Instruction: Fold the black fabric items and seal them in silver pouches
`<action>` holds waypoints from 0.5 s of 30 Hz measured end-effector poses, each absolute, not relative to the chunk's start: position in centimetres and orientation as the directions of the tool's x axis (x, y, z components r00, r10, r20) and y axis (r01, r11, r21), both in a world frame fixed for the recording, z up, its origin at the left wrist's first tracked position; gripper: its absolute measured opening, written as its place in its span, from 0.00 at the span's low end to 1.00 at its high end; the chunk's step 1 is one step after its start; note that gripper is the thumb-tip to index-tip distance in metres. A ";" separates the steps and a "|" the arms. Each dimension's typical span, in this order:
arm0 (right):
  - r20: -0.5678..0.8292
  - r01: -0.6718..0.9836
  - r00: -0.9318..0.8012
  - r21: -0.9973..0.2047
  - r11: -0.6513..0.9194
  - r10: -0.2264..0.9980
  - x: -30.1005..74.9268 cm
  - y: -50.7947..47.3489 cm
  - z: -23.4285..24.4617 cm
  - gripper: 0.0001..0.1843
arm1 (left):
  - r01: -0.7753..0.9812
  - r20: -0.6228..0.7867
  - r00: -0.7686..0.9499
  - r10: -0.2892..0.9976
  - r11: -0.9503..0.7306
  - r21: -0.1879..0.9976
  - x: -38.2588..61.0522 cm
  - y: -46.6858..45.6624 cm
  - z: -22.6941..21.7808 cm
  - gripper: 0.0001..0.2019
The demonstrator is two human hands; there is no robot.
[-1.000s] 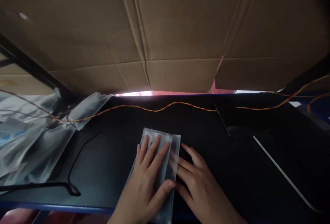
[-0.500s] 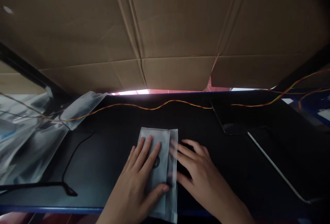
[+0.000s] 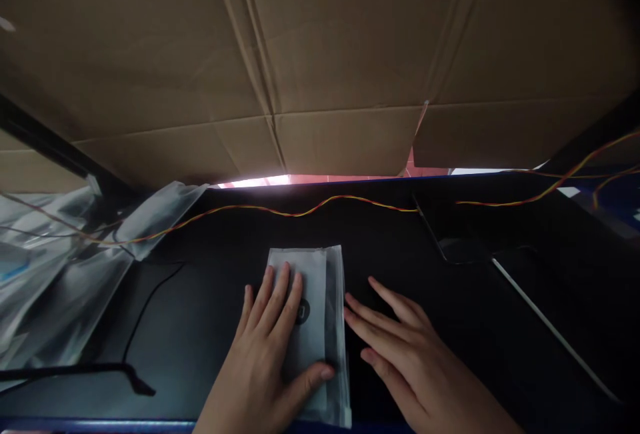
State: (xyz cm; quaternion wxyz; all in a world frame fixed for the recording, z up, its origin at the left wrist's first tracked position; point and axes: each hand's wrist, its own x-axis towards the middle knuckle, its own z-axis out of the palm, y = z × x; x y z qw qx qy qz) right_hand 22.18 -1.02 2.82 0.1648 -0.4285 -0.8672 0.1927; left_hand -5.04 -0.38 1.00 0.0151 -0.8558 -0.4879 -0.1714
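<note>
A clear zip bag (image 3: 336,327) lies on the black surface in front of me, with a pale flat insert inside that bears a dark round mark. My left hand (image 3: 273,347) rests flat on the bag, fingers spread and thumb reaching across its lower part. Just right of the bag's zip edge is my right hand (image 3: 405,347), its fingers stretched out and holding nothing. Two of its fingertips are at or very near that edge; whether they touch it I cannot tell.
Several clear plastic bags (image 3: 65,281) are piled at the left, near a dark glasses temple arm (image 3: 75,371). A red-yellow twisted wire (image 3: 280,212) runs across the back. Dark flat devices (image 3: 555,321) lie at the right. Cardboard (image 3: 340,34) rises behind.
My right hand has moved right, off the zip strip to beside the bag. My left hand remains flat on the bag. The view has shifted slightly.
</note>
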 end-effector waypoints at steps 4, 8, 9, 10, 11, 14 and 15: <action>0.088 0.609 -0.639 -0.549 0.572 0.764 21.3 -0.9 2.6 0.31 | 0.810 0.270 0.509 0.817 -0.561 0.170 -4.3 0.2 1.2 0.53; 0.117 0.595 -0.645 -0.543 0.592 0.755 21.3 -1.1 1.9 0.36 | 0.807 0.293 0.523 0.800 -0.575 0.131 -4.5 0.3 1.5 0.54; 0.153 0.601 -0.630 -0.524 0.603 0.761 21.8 -1.3 1.7 0.36 | 0.805 0.317 0.531 0.786 -0.585 0.102 -4.8 0.0 1.6 0.52; 0.192 0.614 -0.607 -0.503 0.608 0.771 22.4 -1.4 1.5 0.34 | 0.799 0.348 0.540 0.767 -0.596 0.073 -5.3 -0.3 1.7 0.48; 0.226 0.633 -0.577 -0.484 0.604 0.785 23.2 -1.6 1.5 0.32 | 0.786 0.387 0.554 0.737 -0.617 0.049 -5.8 -0.8 1.7 0.43; 0.297 0.649 -0.526 -0.465 0.602 0.797 25.0 -2.0 1.4 0.19 | 0.700 0.481 0.624 0.615 -0.714 0.004 -7.1 -2.2 1.6 0.27; 0.315 0.624 -0.541 -0.471 0.623 0.780 25.2 -2.1 1.4 0.15 | 0.656 0.475 0.670 0.570 -0.754 -0.020 -7.4 -2.5 1.6 0.23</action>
